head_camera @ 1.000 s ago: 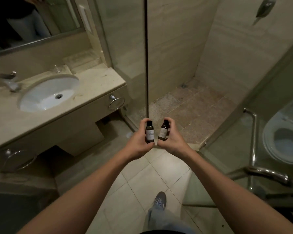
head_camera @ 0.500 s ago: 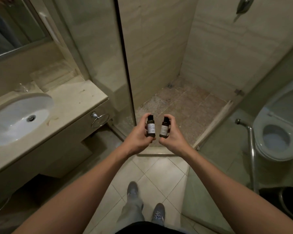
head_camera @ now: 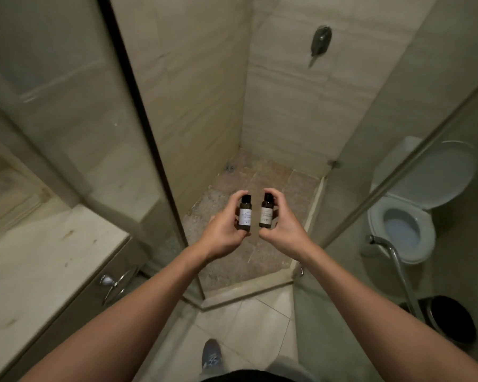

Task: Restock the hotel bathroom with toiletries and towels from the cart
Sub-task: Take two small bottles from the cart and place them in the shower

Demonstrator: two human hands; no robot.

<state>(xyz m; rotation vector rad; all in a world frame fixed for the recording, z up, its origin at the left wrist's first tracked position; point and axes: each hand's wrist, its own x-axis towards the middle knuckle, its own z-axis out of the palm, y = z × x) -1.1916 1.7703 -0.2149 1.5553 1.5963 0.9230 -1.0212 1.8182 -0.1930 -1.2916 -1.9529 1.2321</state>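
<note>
My left hand (head_camera: 223,235) grips a small dark toiletry bottle (head_camera: 245,214) with a pale label and black cap, held upright. My right hand (head_camera: 283,230) pinches a second, matching bottle (head_camera: 266,214), thumb under its base and fingers curled over its cap. The two bottles stand side by side, a small gap apart, in front of the open shower stall. Both arms reach forward from the bottom of the view.
The shower floor (head_camera: 246,260) lies straight ahead behind a low curb (head_camera: 246,292), with a wall valve (head_camera: 320,41) above. A glass panel (head_camera: 75,128) and marble vanity counter (head_camera: 47,260) stand left. Right, behind glass, are a toilet (head_camera: 403,224), a grab rail (head_camera: 398,260) and a black bin (head_camera: 453,321).
The view has swung right and moved closer to the shower; the sink has slid out of sight on the left. Both hands still hold the bottles, now slightly further apart.
</note>
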